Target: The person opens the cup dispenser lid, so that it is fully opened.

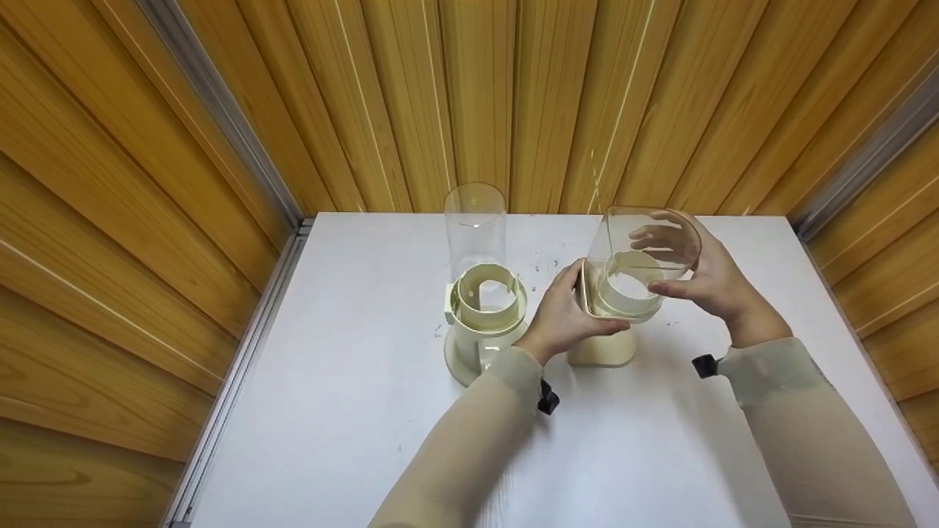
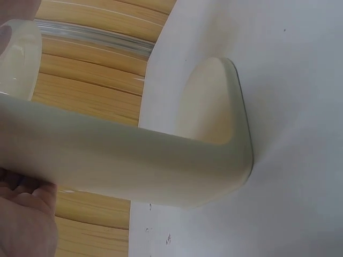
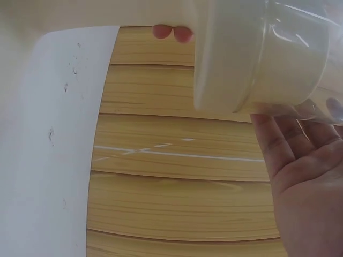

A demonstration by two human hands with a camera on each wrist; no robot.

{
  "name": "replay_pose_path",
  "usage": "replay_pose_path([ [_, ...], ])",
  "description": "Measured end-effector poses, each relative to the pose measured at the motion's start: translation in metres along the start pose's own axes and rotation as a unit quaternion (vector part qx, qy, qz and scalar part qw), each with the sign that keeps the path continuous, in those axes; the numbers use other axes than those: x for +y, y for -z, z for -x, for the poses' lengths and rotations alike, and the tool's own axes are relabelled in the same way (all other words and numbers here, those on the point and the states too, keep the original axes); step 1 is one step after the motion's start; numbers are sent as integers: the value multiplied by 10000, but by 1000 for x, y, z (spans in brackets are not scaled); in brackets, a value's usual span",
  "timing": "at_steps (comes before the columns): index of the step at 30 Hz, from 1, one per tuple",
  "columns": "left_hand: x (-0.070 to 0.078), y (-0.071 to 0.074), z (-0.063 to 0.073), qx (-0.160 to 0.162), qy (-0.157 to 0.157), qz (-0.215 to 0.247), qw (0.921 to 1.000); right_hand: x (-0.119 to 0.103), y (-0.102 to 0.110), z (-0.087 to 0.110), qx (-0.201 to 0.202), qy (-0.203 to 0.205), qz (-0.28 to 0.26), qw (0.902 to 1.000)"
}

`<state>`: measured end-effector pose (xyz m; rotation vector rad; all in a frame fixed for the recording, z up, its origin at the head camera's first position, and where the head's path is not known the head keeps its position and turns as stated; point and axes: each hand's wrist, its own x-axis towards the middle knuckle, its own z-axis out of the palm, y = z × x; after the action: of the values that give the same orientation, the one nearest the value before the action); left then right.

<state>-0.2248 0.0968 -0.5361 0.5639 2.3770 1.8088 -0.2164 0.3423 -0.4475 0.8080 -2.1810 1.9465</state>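
Note:
A cream plastic stand is at the right of the table, with a flat foot, an upright column and a round collar on top. My left hand grips its upper part from the left, fingers wrapped behind the column. A clear, open-topped container is around the collar, slightly tilted in the head view. My right hand holds the container from the right, thumb in front and fingers behind. In the right wrist view the collar shows through the clear wall. Whether the container is fully seated, I cannot tell.
A second cream stand with an open ring on top is left of my left hand. Close behind it stands a tall clear cylinder. Wood-patterned panels enclose the white table at the back and sides.

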Motion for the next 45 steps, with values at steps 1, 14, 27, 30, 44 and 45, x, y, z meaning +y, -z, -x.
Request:
replay_pose_path([
  [1,0,0,0,-53,5,-20,10000,0,1,1,-22,-8,40,10000],
  [14,-6,3,1,-242,-355,736,9964,-5,6,5,-49,-181,231,9996],
  [27,-8,3,0,-266,-360,466,9979,-3,9,4,173,-362,490,9980],
  [30,-7,5,-2,-282,-336,453,9980,-3,8,3,188,-247,264,9992],
  [44,-6,7,-4,-364,-489,369,9975,1,10,8,-231,398,-5,9989],
  [45,-7,7,-4,-365,-487,369,9975,1,10,8,-295,440,-69,9986],
])
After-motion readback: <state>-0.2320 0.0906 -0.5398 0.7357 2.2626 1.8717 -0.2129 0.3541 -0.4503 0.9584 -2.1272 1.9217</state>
